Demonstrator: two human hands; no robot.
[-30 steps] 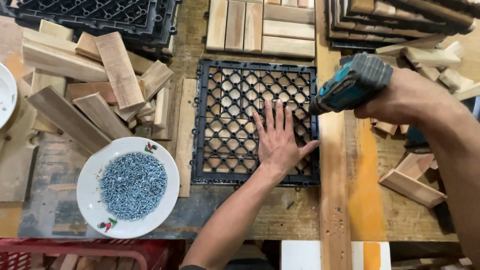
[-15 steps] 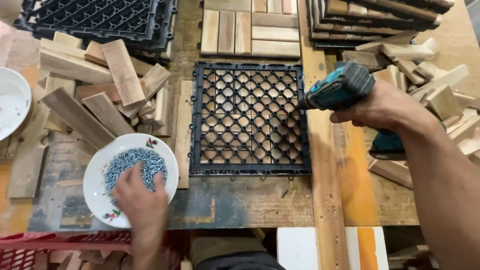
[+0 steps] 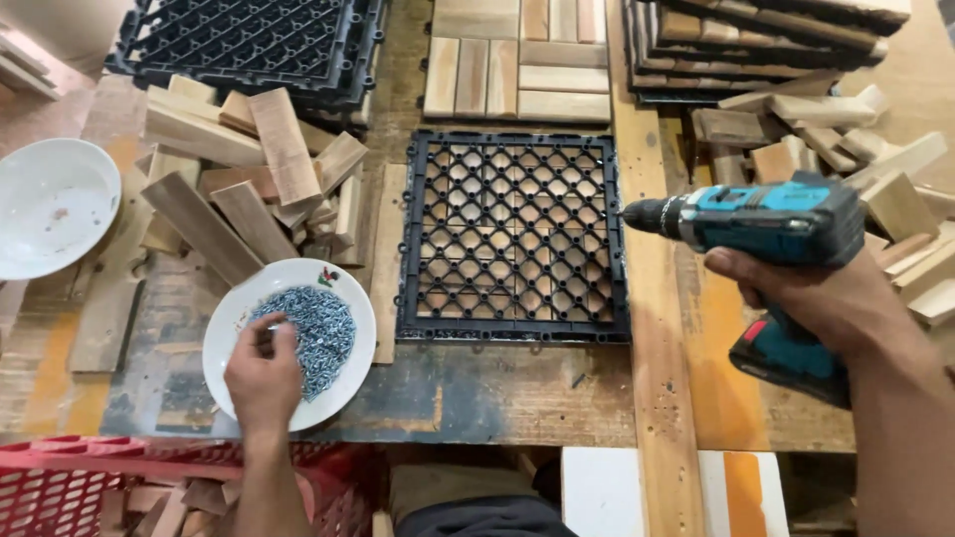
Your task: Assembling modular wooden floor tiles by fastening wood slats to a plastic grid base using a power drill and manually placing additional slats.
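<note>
A black plastic lattice tile (image 3: 513, 239) lies face down on the workbench with wooden slats under it. My right hand (image 3: 816, 298) grips a blue cordless drill (image 3: 766, 224) to the right of the tile, its bit pointing left at the tile's edge. My left hand (image 3: 263, 373) reaches into a white plate (image 3: 231, 320) heaped with small silver screws (image 3: 316, 326), fingers pinched in the pile. Whether a screw is held is hidden by the fingers.
A loose pile of wooden slats (image 3: 239, 179) lies left of the tile. Stacked black tiles (image 3: 249, 40) sit at the back left, finished wooden tiles (image 3: 517, 60) behind. An empty white bowl (image 3: 50, 204) stands far left, a red basket (image 3: 129, 482) below.
My left hand left the black tile and moved down-left to the plate of screws. The drill has shifted slightly right, away from the tile.
</note>
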